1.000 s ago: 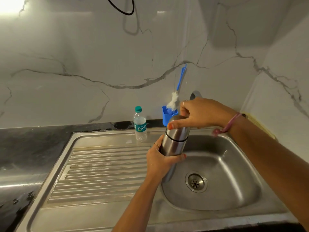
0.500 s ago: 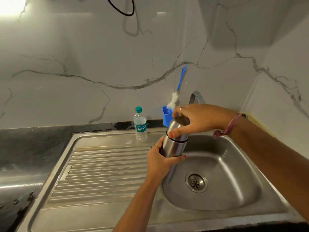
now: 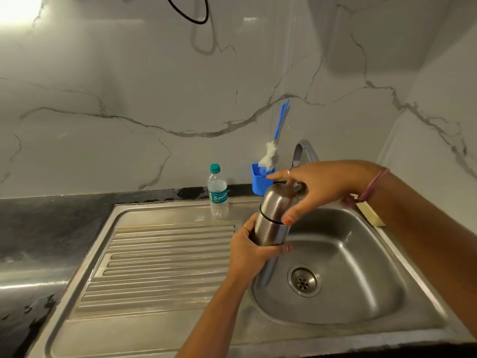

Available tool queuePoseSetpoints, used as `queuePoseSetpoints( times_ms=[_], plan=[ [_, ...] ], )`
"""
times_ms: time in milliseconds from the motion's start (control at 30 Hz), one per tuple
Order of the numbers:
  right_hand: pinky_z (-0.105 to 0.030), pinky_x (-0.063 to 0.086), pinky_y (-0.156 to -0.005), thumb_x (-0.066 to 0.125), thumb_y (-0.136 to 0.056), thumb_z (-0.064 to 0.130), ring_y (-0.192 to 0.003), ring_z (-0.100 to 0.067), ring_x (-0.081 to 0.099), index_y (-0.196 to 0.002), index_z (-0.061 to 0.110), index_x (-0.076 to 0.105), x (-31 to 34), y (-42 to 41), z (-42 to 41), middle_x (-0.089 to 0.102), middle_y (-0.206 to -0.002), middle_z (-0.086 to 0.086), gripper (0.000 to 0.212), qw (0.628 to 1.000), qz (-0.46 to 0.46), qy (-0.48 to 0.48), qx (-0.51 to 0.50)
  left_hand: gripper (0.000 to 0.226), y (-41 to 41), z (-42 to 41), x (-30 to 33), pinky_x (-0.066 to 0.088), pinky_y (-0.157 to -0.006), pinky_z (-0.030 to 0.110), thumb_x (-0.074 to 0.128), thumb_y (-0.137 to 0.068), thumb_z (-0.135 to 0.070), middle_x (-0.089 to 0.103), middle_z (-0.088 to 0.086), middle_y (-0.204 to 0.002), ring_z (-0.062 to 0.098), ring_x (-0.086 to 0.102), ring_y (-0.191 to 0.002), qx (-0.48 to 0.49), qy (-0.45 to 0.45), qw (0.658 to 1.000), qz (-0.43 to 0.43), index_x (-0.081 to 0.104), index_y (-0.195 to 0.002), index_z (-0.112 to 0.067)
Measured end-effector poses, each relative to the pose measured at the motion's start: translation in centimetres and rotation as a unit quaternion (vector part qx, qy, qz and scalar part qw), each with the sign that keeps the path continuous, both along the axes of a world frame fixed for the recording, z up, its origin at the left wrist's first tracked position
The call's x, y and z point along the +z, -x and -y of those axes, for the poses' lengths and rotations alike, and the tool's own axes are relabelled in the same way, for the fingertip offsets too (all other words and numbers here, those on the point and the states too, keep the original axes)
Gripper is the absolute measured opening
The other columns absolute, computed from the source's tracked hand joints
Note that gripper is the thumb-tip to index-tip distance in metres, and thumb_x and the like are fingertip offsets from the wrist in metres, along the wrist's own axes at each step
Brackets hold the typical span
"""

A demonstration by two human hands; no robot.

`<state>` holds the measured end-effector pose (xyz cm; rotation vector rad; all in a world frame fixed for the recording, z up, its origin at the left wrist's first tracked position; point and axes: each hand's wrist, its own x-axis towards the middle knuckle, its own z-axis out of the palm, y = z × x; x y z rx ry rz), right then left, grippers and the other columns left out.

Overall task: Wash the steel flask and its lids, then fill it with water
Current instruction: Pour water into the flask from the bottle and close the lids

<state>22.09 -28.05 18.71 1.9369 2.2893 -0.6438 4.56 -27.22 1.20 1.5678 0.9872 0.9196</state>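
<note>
The right hand (image 3: 318, 187) has rolled its grip further round the cap (image 3: 277, 200) while the left hand (image 3: 254, 250) clamps the steel flask (image 3: 271, 229) over the sink (image 3: 361, 316), so unscrewing looks underway.

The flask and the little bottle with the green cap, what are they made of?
The flask looks like brushed steel: grey and shiny, with soft streaks of light along it. The little bottle looks like thin clear plastic, because you can see through it; its cap is green and its label looks like paper or film.
</note>
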Motion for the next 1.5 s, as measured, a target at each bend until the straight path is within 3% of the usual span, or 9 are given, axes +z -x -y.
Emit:
queuePoseSetpoints(
  times_ms=[133,333,533,800,933,1100,1200,1333,1500],
  plan=[
    [-0.012,0.038,-0.075,0.072,-0.072,0.059,-0.08,0.01,0.055,-0.138,0.046,0.038,-1.5,-0.5,-0.2,0.057,-0.106,0.024,0.075,0.993,-0.016,-0.087,0.079,0.075,0.3,-0.3,0.1,0.058,-0.078,0.023,0.095,-0.056,-0.021,0.07,-0.009,-0.106,0.005,0.065,-0.096,-0.009,0.0,1.0,-0.003,0.06,-0.122,-0.029],
    [-0.012,0.027,-0.056,0.044,-0.057,0.087,-0.059,-0.003,0.047,-0.105,0.036,0.046,-3.6,0.2,0.1,0.045,-0.065,0.019,0.07,0.955,0.077,-0.269,0.096,0.076,0.6,-0.5,0.1,0.059,-0.081,0.026,0.096,-0.055,-0.022,0.069,-0.011,-0.107,0.005,0.064,-0.096,-0.02,-0.008,0.999,-0.028,0.061,-0.122,-0.029],
    [-0.013,0.022,-0.054,0.028,-0.05,0.092,-0.056,-0.003,0.037,-0.085,0.032,0.039,-4.4,0.9,0.4,0.039,-0.061,0.016,0.071,0.942,0.126,-0.306,0.062,0.078,0.8,-0.2,0.0,0.058,-0.081,0.026,0.096,-0.054,-0.026,0.068,-0.013,-0.106,0.006,0.064,-0.095,0.016,-0.015,0.999,-0.025,0.059,-0.123,-0.03],
    [-0.022,0.043,-0.059,0.05,-0.069,0.083,-0.063,-0.008,0.054,-0.093,0.025,0.048,-4.1,1.3,0.8,0.058,-0.073,0.006,0.063,0.962,0.095,-0.254,-0.012,0.075,1.1,-0.3,0.7,0.059,-0.08,0.028,0.096,-0.055,-0.025,0.07,-0.01,-0.105,0.009,0.066,-0.096,0.028,0.015,0.999,0.006,0.061,-0.121,-0.028],
    [-0.023,0.043,-0.058,0.057,-0.063,0.077,-0.059,-0.008,0.05,-0.09,0.03,0.053,-4.5,0.9,1.8,0.057,-0.068,0.001,0.055,0.977,-0.085,-0.168,-0.099,0.065,1.5,0.0,1.0,0.056,-0.07,0.019,0.094,-0.056,-0.013,0.074,-0.007,-0.097,0.007,0.069,-0.089,0.029,0.048,0.998,0.043,0.065,-0.113,-0.026],
    [-0.013,0.047,-0.065,0.06,-0.081,0.049,-0.069,-0.007,0.064,-0.087,0.013,0.068,-9.1,0.7,3.4,0.069,-0.074,0.001,0.037,0.892,-0.357,-0.186,-0.203,0.058,2.6,-0.2,1.2,0.055,-0.067,0.016,0.094,-0.057,-0.01,0.075,-0.01,-0.092,0.004,0.07,-0.086,0.044,0.068,0.995,0.062,0.068,-0.107,-0.025],
    [-0.019,0.054,-0.078,0.074,-0.079,0.017,-0.096,-0.007,0.067,-0.113,0.018,0.064,-12.5,1.8,4.0,0.07,-0.107,0.005,0.035,0.85,-0.472,-0.092,-0.214,0.057,3.4,-0.4,1.6,0.055,-0.066,0.015,0.093,-0.058,-0.007,0.075,-0.008,-0.092,0.004,0.071,-0.084,0.058,0.083,0.992,0.077,0.067,-0.107,-0.022],
    [-0.039,0.047,-0.102,0.087,-0.064,0.019,-0.124,-0.01,0.051,-0.148,0.032,0.028,-15.4,5.2,2.7,0.046,-0.138,0.014,0.103,0.871,-0.466,-0.008,-0.155,0.06,5.1,-1.0,2.0,0.055,-0.066,0.016,0.093,-0.058,-0.008,0.076,-0.005,-0.094,0.006,0.072,-0.085,0.07,0.075,0.991,0.083,0.067,-0.112,-0.019],
    [-0.039,0.049,-0.101,0.087,-0.066,0.023,-0.114,-0.01,0.058,-0.134,0.028,0.04,-15.9,11.1,0.0,0.057,-0.125,0.01,0.082,0.882,-0.441,-0.072,-0.148,0.064,7.5,-2.1,2.6,0.059,-0.074,0.024,0.093,-0.059,-0.012,0.075,-0.005,-0.099,0.01,0.072,-0.091,0.07,0.056,0.993,0.074,0.064,-0.115,-0.022]
  ],
)
